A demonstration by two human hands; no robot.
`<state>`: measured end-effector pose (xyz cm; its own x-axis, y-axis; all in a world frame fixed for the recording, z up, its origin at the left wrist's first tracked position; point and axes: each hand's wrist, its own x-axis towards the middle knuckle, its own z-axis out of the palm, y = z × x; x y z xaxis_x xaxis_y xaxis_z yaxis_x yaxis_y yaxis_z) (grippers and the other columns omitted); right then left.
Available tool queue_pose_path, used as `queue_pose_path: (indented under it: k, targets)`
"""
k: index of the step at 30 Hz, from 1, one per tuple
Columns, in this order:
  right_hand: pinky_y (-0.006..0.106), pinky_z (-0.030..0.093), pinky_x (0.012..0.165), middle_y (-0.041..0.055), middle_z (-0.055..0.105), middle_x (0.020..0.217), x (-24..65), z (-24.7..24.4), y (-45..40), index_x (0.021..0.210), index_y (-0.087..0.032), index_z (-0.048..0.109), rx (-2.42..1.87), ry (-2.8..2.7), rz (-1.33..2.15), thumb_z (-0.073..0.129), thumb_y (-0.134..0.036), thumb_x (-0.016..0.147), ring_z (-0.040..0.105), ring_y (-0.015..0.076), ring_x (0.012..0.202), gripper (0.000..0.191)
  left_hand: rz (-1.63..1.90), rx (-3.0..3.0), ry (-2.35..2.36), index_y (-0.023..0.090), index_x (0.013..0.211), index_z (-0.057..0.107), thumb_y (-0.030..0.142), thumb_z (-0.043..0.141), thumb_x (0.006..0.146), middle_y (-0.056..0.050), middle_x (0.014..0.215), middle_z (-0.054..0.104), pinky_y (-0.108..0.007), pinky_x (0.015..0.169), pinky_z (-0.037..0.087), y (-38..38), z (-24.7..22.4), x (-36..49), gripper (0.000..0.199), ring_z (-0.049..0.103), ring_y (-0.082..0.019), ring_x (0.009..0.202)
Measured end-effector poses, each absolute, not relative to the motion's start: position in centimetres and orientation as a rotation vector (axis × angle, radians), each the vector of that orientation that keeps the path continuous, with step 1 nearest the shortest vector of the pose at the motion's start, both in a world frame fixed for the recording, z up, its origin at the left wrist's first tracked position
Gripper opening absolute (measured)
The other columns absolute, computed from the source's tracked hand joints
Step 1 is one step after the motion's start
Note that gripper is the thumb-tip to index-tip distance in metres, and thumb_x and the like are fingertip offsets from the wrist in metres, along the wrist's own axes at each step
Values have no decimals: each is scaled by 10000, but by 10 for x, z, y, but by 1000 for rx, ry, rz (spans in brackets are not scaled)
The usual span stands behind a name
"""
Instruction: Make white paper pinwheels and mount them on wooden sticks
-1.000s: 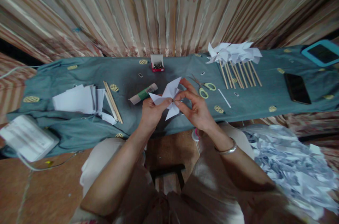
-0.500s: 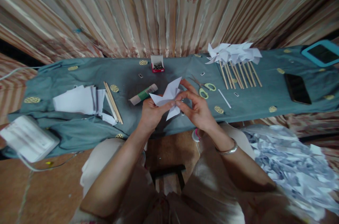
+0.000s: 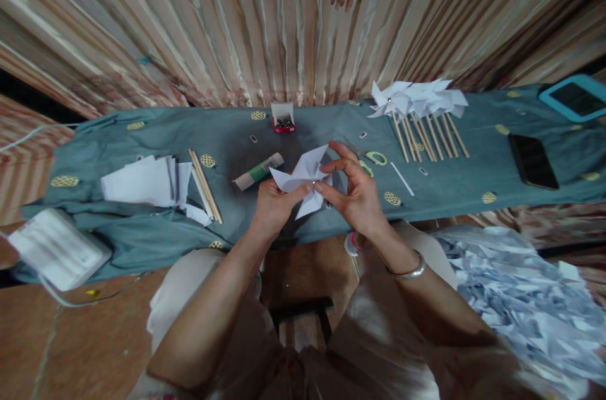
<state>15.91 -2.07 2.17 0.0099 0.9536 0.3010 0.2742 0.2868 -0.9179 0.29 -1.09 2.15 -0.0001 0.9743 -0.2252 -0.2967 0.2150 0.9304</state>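
Observation:
A white paper pinwheel (image 3: 307, 168) is held over the near middle of the table between both hands. My left hand (image 3: 277, 201) is closed on its left side, thumb on top by the centre. At that centre shows a small shiny pin head (image 3: 313, 183). My right hand (image 3: 357, 195) grips the pinwheel from the right, its thumb tip beside the pin and its bent index finger against a folded blade. Fingers under the paper are hidden. Just left of the pinwheel lies a green and beige glue stick (image 3: 259, 171); green-handled scissors (image 3: 375, 158) lie behind my right hand.
A small red box of metal pins (image 3: 283, 122) stands at the back. Paper sheets (image 3: 142, 182) and wooden sticks (image 3: 206, 188) lie left, near a white device (image 3: 59, 248). Pinwheels on sticks (image 3: 416, 100), a phone (image 3: 533, 161) and a paper heap (image 3: 525, 299) are right.
My right thumb has shifted slightly off the pinwheel's centre, and the shiny pin head there now shows. My right index finger has bent over the blade. The view has moved a little.

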Motion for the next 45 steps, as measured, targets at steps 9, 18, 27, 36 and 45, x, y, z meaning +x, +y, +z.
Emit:
queue_pose_path:
  k: [9, 18, 27, 36, 45]
  targets:
    - [409, 505, 975, 66, 748, 1059, 168, 22, -10, 997, -211, 703, -1206, -1176, 1265, 787, -485, 703, 680, 215, 987, 411, 1169, 711, 1130, 121, 607, 698, 273, 856, 452, -11, 600, 684, -247, 557, 450, -6, 13, 3, 269, 564, -116, 531]
    - [297, 535, 724, -13, 762, 770, 166, 11, -3, 771, -211, 759, -1146, -990, 1610, 904, -388, 520, 656, 136, 668, 340, 1091, 814, 1175, 112, 643, 734, 289, 860, 441, -8, 605, 683, -246, 581, 441, -7, 10, 6, 296, 558, -115, 549]
    - [263, 524, 689, -24, 764, 736, 167, 9, -2, 755, -212, 780, -1151, -954, 1643, 918, -379, 487, 649, 121, 635, 345, 1060, 864, 1165, 119, 632, 723, 354, 879, 436, 4, 587, 659, -229, 560, 427, -6, 5, 5, 344, 538, -108, 543]
    - [284, 543, 703, -9, 773, 761, 167, 0, -1, 775, -227, 780, -1156, -991, 1625, 913, -420, 515, 670, 141, 647, 350, 1064, 834, 1106, 146, 557, 675, 443, 897, 383, 13, 541, 635, -245, 561, 445, -8, 13, 7, 410, 532, -113, 525]
    - [296, 542, 686, -12, 760, 718, 163, 4, -2, 746, -219, 761, -1151, -972, 1624, 928, -390, 480, 668, 153, 628, 358, 1106, 832, 1092, 146, 628, 721, 360, 899, 451, -11, 623, 698, -280, 623, 502, -6, 9, 8, 331, 632, -169, 637]
